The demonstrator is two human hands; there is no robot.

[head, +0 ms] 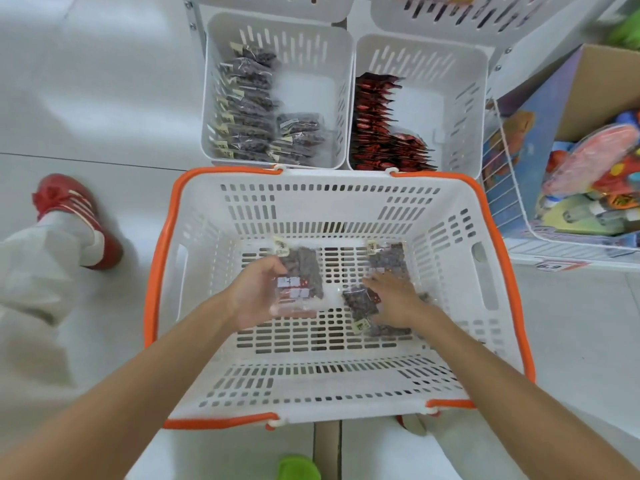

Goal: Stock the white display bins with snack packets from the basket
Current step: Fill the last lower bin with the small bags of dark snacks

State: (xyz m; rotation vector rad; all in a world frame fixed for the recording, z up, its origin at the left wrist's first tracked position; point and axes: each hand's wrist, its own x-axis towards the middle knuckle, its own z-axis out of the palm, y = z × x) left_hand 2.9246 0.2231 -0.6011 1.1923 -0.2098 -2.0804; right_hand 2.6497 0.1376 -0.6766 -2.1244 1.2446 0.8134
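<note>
A white basket (pixel 332 199) with orange handles stands on the floor below me. My left hand (pixel 254 292) grips a clear packet of dark snacks (pixel 301 275) above the basket floor. My right hand (pixel 394 299) lies with spread fingers on another dark packet (pixel 360 299) on the basket bottom. A third packet (pixel 386 258) rests near the basket's far right. Beyond the basket stand two white display bins: the left bin (pixel 311 53) holds rows of dark snack packets (pixel 242 109), the right bin (pixel 460 84) holds red packets (pixel 377 126).
A wire rack (pixel 502 188) with a cardboard box of colourful toys (pixel 588 181) stands at the right. Another person's red shoe (pixel 69 216) and white trouser leg are at the left. More white bins (pixel 450 12) hang above. A price tag (pixel 550 266) lies at the rack's base.
</note>
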